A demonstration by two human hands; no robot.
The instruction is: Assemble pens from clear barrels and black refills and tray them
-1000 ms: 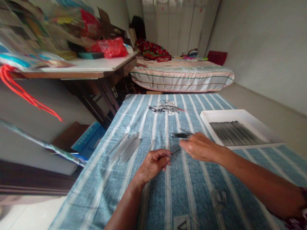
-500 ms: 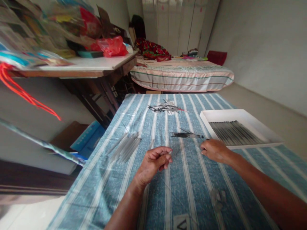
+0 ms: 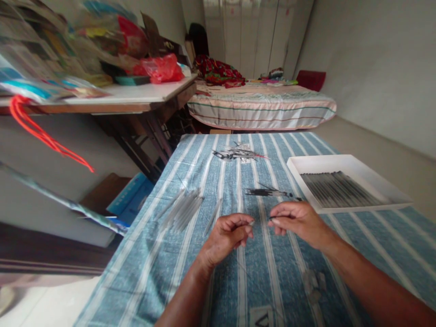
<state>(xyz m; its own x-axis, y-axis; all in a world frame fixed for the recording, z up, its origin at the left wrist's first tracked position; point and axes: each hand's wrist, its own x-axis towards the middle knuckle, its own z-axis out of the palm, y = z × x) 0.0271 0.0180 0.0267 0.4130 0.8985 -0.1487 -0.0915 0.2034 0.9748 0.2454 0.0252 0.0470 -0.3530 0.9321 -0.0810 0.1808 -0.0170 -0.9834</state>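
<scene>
1. The left hand (image 3: pixel 226 237) pinches a small pale piece (image 3: pixel 252 223) between thumb and finger.
2. The right hand (image 3: pixel 299 222) pinches a small dark piece (image 3: pixel 271 218), near the pale one but apart.
3. Dark sticks (image 3: pixel 266 192) lie beyond, on striped cloth (image 3: pixel 254 268).

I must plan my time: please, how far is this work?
Looks done: dark rods lined up in the white tray. In hand: small dark piece, right hand; pale tip, left hand. Probably remaining: grey rods and black parts on the cloth.
</scene>
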